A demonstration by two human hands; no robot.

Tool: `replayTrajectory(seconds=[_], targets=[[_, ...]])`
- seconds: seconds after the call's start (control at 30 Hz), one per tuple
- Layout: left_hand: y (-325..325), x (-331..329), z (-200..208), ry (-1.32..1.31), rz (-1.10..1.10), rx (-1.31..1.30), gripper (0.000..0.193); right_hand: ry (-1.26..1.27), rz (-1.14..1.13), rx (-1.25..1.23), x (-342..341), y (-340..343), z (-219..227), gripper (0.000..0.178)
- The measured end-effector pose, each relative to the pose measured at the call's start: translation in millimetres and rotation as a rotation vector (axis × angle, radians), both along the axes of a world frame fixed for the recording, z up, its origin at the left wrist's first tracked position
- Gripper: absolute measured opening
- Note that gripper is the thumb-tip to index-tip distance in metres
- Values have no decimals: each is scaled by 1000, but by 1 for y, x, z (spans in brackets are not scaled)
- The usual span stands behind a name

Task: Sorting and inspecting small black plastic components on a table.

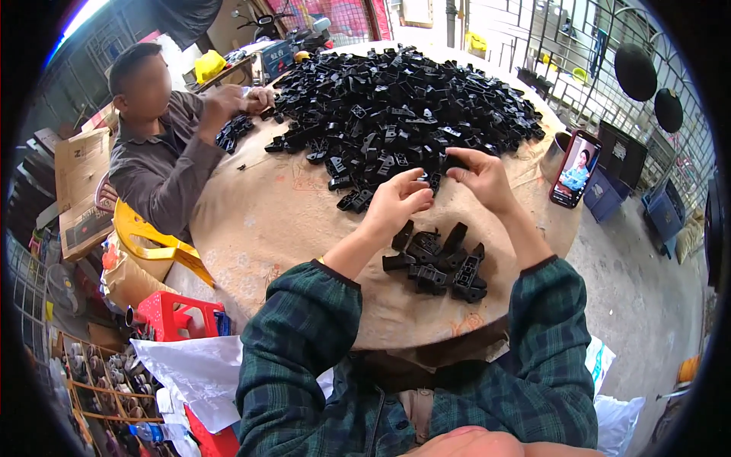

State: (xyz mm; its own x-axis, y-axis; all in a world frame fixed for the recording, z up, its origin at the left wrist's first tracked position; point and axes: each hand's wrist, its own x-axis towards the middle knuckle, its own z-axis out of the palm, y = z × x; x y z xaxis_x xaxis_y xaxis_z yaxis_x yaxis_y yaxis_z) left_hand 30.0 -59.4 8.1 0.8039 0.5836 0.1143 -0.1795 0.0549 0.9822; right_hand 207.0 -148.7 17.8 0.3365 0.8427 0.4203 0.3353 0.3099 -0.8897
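A large heap of black moulded plastic parts (365,107) covers the far half of the round table. At its near edge, my left hand (397,202) has its fingers bent in toward the thumb; whatever it may hold is lost against the dark heap. My right hand (484,180) faces it a short way to the right, with thumb and forefinger closed around a black plastic part (455,161) that partly blends with the heap. Below both hands, between my forearms, lies a small separate group of black plastic parts (438,263).
A cream patterned cloth (251,221) covers the table. At the left, another person (164,145) handles parts beside a small pile (234,131). A phone (575,169) stands at the right edge. A red stool (179,314) and yellow chair (156,240) are on the left.
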Motion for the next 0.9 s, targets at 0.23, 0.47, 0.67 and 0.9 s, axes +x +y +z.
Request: replayTrajectory(seconds=[0.23,0.47,0.67,0.9], targets=[[-7,1,4,-196,86,-138,40,212,122,27,-36,-1,1,31],[-13,4,4,-196,120,-114,33,148,72,90,-40,-1,0,26],[-14,5,4,-228,73,-101,30,228,-56,65,-38,-4,0,26],[-14,-2,9,-191,45,-115,32,227,-47,121,-46,-7,3,25]])
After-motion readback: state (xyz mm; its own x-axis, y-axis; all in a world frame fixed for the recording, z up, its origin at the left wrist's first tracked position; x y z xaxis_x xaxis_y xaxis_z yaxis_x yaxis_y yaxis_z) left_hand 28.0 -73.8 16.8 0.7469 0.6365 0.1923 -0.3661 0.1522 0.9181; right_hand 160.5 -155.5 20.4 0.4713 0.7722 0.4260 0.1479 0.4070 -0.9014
